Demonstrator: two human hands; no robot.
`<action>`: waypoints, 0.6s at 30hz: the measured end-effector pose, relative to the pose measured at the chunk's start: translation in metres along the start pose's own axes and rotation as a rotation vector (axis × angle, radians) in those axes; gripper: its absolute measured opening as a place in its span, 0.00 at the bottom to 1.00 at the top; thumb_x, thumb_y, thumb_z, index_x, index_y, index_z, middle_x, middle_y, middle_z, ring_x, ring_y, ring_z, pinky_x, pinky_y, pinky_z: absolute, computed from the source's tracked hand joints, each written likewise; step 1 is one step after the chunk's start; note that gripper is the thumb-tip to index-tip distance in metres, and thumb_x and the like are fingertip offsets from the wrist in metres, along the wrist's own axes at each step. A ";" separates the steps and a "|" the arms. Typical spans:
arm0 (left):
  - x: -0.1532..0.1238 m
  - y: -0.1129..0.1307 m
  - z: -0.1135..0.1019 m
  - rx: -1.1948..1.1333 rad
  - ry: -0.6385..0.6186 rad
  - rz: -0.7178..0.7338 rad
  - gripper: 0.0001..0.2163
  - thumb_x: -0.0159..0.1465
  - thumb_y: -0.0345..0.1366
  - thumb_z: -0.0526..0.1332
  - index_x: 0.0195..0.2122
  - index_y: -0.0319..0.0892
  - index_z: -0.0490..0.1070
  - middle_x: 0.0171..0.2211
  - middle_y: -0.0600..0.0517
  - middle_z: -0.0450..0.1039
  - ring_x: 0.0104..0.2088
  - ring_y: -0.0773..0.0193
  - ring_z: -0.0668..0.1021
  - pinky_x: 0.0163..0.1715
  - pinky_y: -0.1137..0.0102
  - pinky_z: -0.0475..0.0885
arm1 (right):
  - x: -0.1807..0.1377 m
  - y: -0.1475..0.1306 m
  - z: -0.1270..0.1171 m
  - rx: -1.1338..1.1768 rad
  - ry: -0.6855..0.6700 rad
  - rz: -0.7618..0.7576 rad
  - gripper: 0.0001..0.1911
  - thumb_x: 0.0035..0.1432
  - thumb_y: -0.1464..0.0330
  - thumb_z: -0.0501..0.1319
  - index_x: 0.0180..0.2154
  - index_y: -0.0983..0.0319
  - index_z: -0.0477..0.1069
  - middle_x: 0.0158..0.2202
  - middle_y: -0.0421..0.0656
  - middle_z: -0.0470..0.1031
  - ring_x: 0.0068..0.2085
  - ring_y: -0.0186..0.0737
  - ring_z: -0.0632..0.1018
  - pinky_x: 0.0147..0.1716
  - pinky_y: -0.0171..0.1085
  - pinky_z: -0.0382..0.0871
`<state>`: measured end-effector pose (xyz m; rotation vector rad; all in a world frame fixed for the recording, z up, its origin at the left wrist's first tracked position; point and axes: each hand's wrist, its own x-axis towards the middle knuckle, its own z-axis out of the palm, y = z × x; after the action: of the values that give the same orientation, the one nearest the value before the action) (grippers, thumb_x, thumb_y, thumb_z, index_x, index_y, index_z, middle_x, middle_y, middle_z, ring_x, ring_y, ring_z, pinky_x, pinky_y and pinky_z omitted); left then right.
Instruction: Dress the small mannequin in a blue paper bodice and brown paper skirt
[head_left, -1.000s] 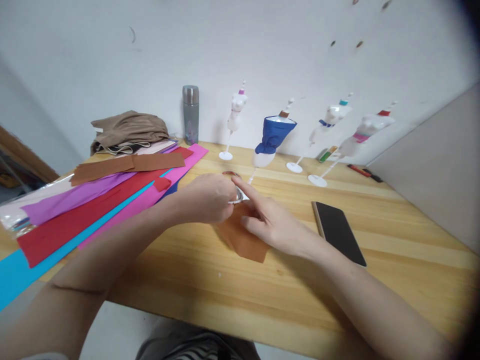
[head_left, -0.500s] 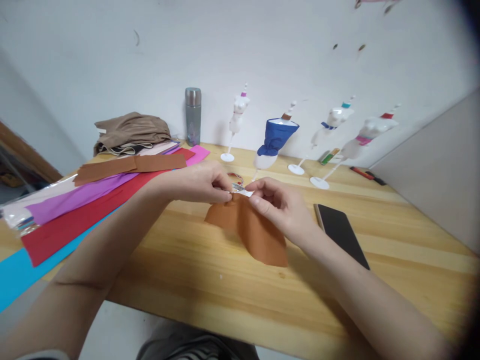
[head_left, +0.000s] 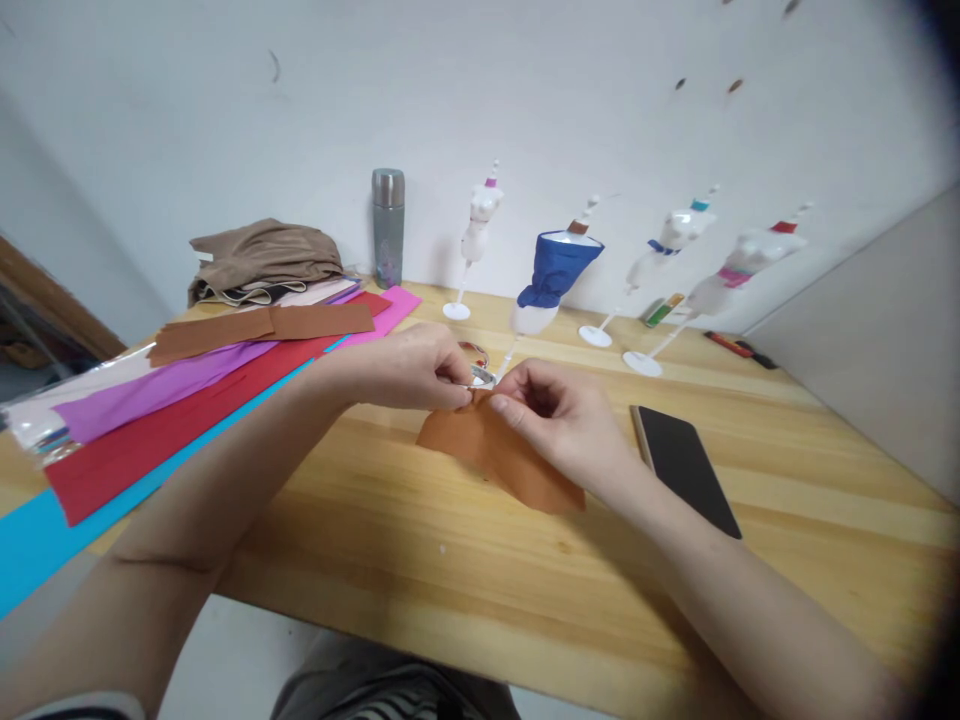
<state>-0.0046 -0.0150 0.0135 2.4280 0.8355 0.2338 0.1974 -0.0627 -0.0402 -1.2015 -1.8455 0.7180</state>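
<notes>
A piece of orange-brown fabric [head_left: 510,455] hangs by its upper edge from both my hands, above the wooden table. My left hand [head_left: 420,368] pinches that edge with thumb and forefinger. Close by on the right, my right hand [head_left: 551,410] grips the same edge, thumb in front. The fabric is gathered between the fingertips, and its lower part spreads out to the right. Just behind the fingers lie small silvery scissors or a similar metal tool [head_left: 481,376], partly hidden. A white mini dress form in a blue cloth top [head_left: 561,268] stands beyond my hands.
More mini dress forms [head_left: 480,215] stand along the wall beside a grey thermos [head_left: 388,235]. Coloured cloth strips [head_left: 187,430] and folded brown cloth [head_left: 270,255] lie at left. A black phone [head_left: 686,470] lies to the right on the wooden table [head_left: 360,570].
My fingertips have drawn closer together along the fabric's edge, covering the white strip that showed between them. The fabric's lower edge has lifted slightly and swung right.
</notes>
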 end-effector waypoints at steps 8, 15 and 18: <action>0.003 0.001 0.009 0.124 0.091 0.009 0.12 0.54 0.28 0.54 0.17 0.41 0.52 0.17 0.59 0.45 0.21 0.72 0.53 0.23 0.70 0.48 | 0.000 0.004 0.003 -0.056 0.013 0.037 0.08 0.55 0.62 0.61 0.28 0.59 0.69 0.22 0.38 0.69 0.23 0.35 0.66 0.24 0.37 0.57; 0.007 -0.004 0.014 0.234 0.163 0.010 0.11 0.55 0.29 0.56 0.17 0.40 0.58 0.16 0.58 0.53 0.20 0.72 0.54 0.24 0.68 0.48 | 0.000 0.003 0.004 -0.004 0.013 0.016 0.11 0.58 0.61 0.60 0.27 0.59 0.66 0.23 0.39 0.68 0.25 0.35 0.67 0.25 0.36 0.59; 0.006 -0.003 0.013 0.230 0.168 0.007 0.12 0.56 0.30 0.56 0.17 0.40 0.56 0.16 0.59 0.52 0.20 0.72 0.54 0.23 0.68 0.48 | 0.001 0.004 0.005 0.050 0.009 0.008 0.12 0.57 0.61 0.62 0.26 0.59 0.65 0.22 0.38 0.67 0.24 0.35 0.66 0.25 0.35 0.60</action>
<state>0.0033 -0.0151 0.0006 2.6534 0.9743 0.3670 0.1950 -0.0600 -0.0454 -1.1791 -1.8055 0.7575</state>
